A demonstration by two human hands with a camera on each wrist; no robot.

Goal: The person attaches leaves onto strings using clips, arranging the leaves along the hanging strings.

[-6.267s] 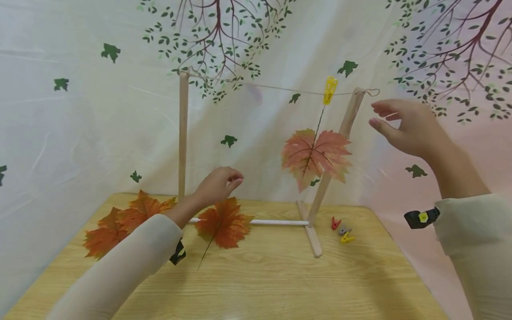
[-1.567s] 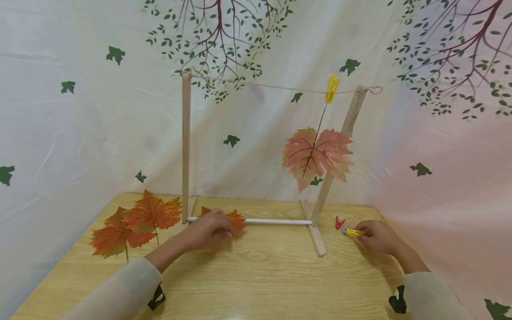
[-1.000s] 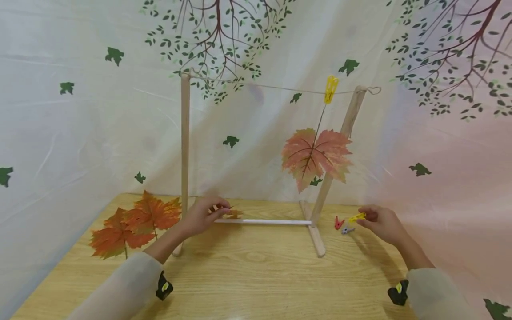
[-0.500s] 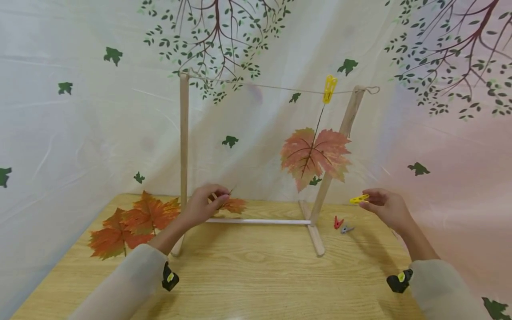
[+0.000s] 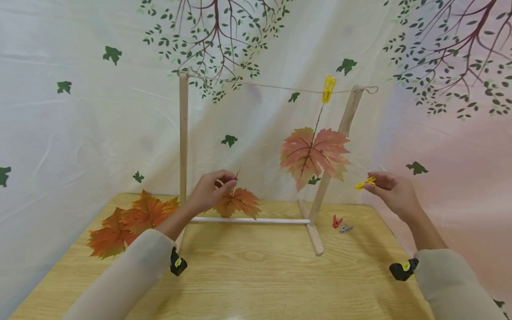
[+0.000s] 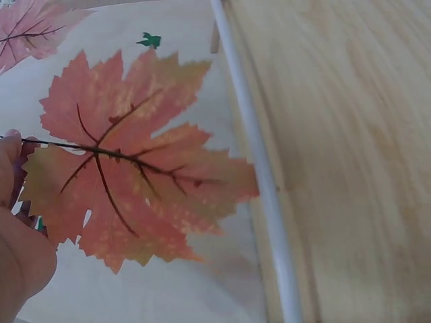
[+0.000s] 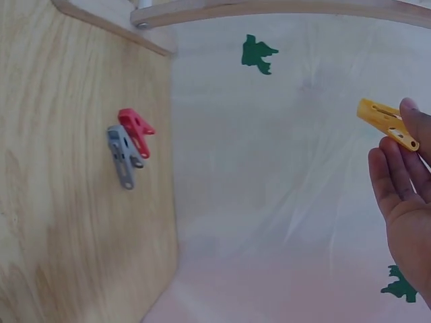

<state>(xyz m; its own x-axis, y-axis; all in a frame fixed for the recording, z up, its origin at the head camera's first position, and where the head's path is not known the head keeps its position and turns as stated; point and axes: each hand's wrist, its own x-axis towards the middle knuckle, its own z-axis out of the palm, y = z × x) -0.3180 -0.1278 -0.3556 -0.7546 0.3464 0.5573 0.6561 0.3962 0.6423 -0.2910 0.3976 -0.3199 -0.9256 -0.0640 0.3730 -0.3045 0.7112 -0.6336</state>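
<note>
My left hand (image 5: pixel 210 191) pinches the thin dark stem of an orange artificial maple leaf (image 5: pixel 238 202), which hangs down from the fingers above the white crossbar (image 5: pixel 276 222). The left wrist view shows this leaf (image 6: pixel 135 168) broadside, its tip overlapping the bar. At the right, my right hand (image 5: pixel 396 195) holds a yellow clothespin (image 5: pixel 365 182) between thumb and fingers, raised above the table. A second yellow clothespin (image 5: pixel 329 89) grips the string (image 5: pixel 276 88) near the right post, and a pinkish leaf (image 5: pixel 314 153) hangs from it by its stem.
Two orange leaves (image 5: pixel 114 233) lie at the table's left. A red clothespin (image 5: pixel 337 221) and a grey clothespin (image 5: pixel 346 228) lie to the right of the stand's foot (image 5: pixel 315 240). Wooden posts (image 5: pixel 183 138) carry the string; a printed cloth hangs behind.
The left hand has picked the leaf up off the table by its stem and raised it. My right hand has lifted a yellow clothespin from beside the red and grey ones.
</note>
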